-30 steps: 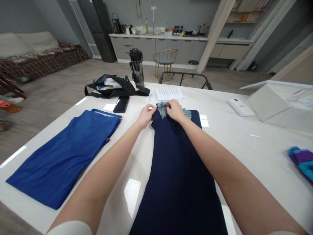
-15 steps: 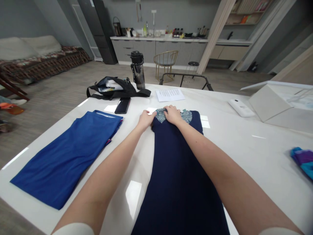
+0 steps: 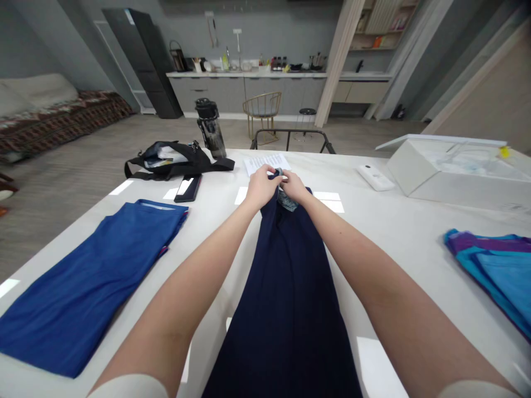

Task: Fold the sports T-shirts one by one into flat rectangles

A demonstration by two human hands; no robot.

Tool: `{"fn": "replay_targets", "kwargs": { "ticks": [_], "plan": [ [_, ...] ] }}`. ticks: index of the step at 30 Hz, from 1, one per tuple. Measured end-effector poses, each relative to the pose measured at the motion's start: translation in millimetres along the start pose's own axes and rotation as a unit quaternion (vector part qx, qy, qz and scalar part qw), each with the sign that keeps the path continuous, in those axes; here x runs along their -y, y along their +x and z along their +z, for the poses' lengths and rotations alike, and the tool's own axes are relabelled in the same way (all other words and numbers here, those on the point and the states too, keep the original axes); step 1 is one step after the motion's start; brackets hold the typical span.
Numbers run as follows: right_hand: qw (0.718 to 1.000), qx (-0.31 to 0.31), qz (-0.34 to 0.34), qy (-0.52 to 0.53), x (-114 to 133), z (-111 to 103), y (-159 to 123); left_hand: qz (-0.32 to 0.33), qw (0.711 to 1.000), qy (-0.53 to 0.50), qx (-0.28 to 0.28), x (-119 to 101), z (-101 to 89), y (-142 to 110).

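Note:
A pair of dark navy trousers (image 3: 290,287) stretches from the near edge of the view up to my hands, with grey-blue patterned cloth showing inside its top edge. My left hand (image 3: 262,189) pinches that top edge, thumb and fingers closed. Right beside it, my right hand (image 3: 294,187) grips the same edge, so the two hands nearly touch. The cloth is gathered and slightly lifted between them, with folds running down the middle. Fingers cover part of the edge.
Folded blue garment (image 3: 95,282) at left; turquoise and purple clothes (image 3: 493,265) at right. Behind are a phone (image 3: 188,188), black bag (image 3: 186,157), bottle (image 3: 212,130) and printed paper (image 3: 267,161). A white device (image 3: 375,177) and white box (image 3: 464,171) stand at back right.
My hands have come together and lifted the trousers' top edge, which lay spread flat before. The cloth is now bunched and narrower there. The head view has shifted right.

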State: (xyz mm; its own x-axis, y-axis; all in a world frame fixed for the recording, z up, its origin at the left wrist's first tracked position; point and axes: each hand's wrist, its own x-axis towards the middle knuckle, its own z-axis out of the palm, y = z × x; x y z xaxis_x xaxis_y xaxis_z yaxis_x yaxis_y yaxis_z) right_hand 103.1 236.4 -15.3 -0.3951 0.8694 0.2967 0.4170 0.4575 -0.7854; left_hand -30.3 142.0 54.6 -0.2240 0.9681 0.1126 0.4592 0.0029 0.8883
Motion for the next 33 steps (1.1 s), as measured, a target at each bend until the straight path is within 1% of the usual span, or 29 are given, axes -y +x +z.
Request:
{"fn": "replay_targets", "kwargs": {
  "ticks": [1, 3, 4, 5, 6, 7, 8, 9, 10, 11, 12, 14, 15, 17, 18, 19, 21, 23, 24, 26, 28, 30, 31, 33],
  "plan": [
    [0.999, -0.017, 0.018, -0.024, -4.6, -9.2, -6.3, -0.038, 0.997, -0.061, 0.042, -8.4, 10.1, -3.3],
    [0.992, -0.053, 0.082, -0.084, -12.9, -26.9, -21.1, -0.089, 0.972, -0.176, 0.125, -15.0, 25.4, -10.0],
    [0.985, -0.063, 0.122, -0.103, -16.1, -34.7, -29.0, -0.095, 0.963, -0.204, 0.146, -13.3, 29.9, -13.5],
    [0.979, -0.066, 0.159, -0.11, -18.3, -41.4, -36.9, -0.085, 0.964, -0.199, 0.152, -8.8, 32.2, -17.1],
    [0.975, -0.062, 0.18, -0.112, -19.4, -46.6, -44.5, -0.063, 0.975, -0.158, 0.145, -2.3, 32.8, -21.3],
    [0.975, -0.052, 0.182, -0.114, -19.4, -50.3, -51.8, -0.035, 0.987, -0.084, 0.131, 5.3, 32.1, -26.5],
    [0.977, -0.039, 0.173, -0.121, -18.4, -52.5, -58.5, -0.006, 0.993, 0.01, 0.116, 13.0, 30.8, -33.1],
    [0.977, -0.028, 0.161, -0.135, -16.7, -53.4, -64.4, 0.025, 0.988, 0.111, 0.103, 20.0, 29.6, -41.2],
    [0.976, -0.02, 0.153, -0.155, -14.4, -53.1, -69.6, 0.058, 0.973, 0.203, 0.095, 25.7, 29.0, -51.0],
    [0.972, -0.014, 0.154, -0.177, -11.9, -51.9, -74.0, 0.091, 0.951, 0.28, 0.092, 29.8, 29.4, -61.9],
    [0.966, -0.009, 0.164, -0.198, -9.5, -50.3, -77.5, 0.122, 0.929, 0.339, 0.091, 32.2, 30.8, -73.4],
    [0.953, 0.0, 0.194, -0.231, -4.9, -46.8, -81.9, 0.168, 0.889, 0.416, 0.092, 32.5, 36.5, -94.9],
    [0.95, 0.004, 0.202, -0.24, -2.9, -45.5, -82.9, 0.18, 0.875, 0.44, 0.092, 30.9, 40.2, -103.2],
    [0.951, 0.003, 0.195, -0.241, 1.2, -44.7, -82.4, 0.184, 0.861, 0.465, 0.096, 25.0, 47.2, -112.6],
    [0.955, -0.005, 0.182, -0.233, 3.3, -45.5, -80.9, 0.176, 0.863, 0.464, 0.097, 21.2, 50.1, -113.7],
    [0.961, -0.019, 0.165, -0.221, 5.2, -47.1, -78.7, 0.164, 0.872, 0.452, 0.095, 17.1, 52.4, -112.8],
    [0.97, -0.057, 0.127, -0.2, 7.8, -52.2, -72.8, 0.134, 0.904, 0.399, 0.078, 8.7, 56.0, -107.4],
    [0.971, -0.091, 0.101, -0.195, 6.8, -58.1, -67.0, 0.109, 0.939, 0.322, 0.058, 2.9, 60.0, -101.2],
    [0.97, -0.097, 0.098, -0.201, 4.6, -60.4, -65.1, 0.102, 0.952, 0.283, 0.06, 1.8, 62.7, -99.1],
    [0.964, -0.077, 0.118, -0.227, -2.1, -62.3, -65.4, 0.094, 0.966, 0.225, 0.088, 3.5, 69.0, -98.8],
    [0.95, -0.038, 0.153, -0.269, -8.9, -60.1, -71.5, 0.097, 0.965, 0.209, 0.126, 9.2, 74.2, -105.1],
    [0.934, -0.03, 0.164, -0.317, -11.2, -55.4, -82.5, 0.121, 0.953, 0.236, 0.146, 15.8, 74.9, -118.0],
    [0.928, -0.041, 0.152, -0.338, -9.8, -53.0, -89.3, 0.135, 0.945, 0.26, 0.147, 18.3, 73.0, -126.6],
    [0.928, -0.062, 0.092, -0.356, -1.7, -49.2, -105.3, 0.151, 0.929, 0.309, 0.137, 21.1, 65.0, -147.1]
  ]
}}
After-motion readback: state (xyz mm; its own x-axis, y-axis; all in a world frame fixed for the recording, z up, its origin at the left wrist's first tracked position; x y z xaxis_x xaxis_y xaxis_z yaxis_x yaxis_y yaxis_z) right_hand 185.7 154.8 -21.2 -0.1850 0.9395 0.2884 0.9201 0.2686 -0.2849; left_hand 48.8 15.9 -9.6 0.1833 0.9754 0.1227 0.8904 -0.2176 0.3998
